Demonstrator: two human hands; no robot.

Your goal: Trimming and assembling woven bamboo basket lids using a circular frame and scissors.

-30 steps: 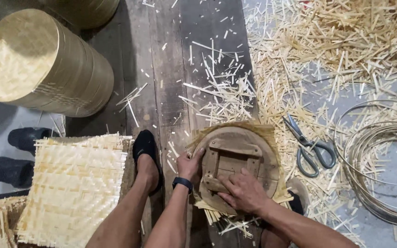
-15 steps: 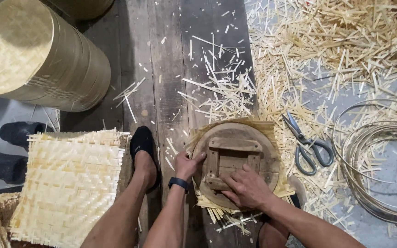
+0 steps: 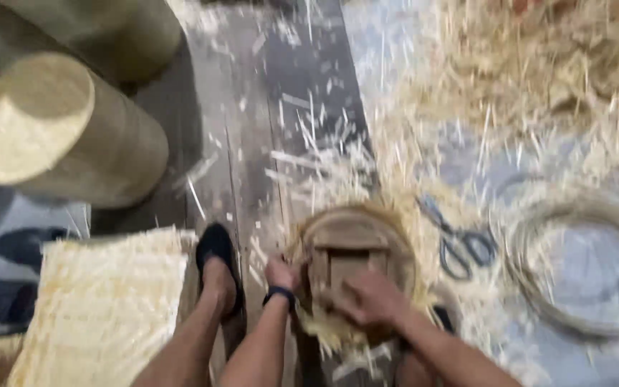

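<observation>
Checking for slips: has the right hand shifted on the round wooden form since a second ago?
No. The right hand still rests on the lower part of the round wooden form; only the camera moved.

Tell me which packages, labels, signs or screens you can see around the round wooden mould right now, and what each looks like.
None in view: no package, label, sign or screen shows in this blurred frame.
Dark band on the left wrist: beside the round wooden mould; too blurred to tell if it carries a screen.
</observation>
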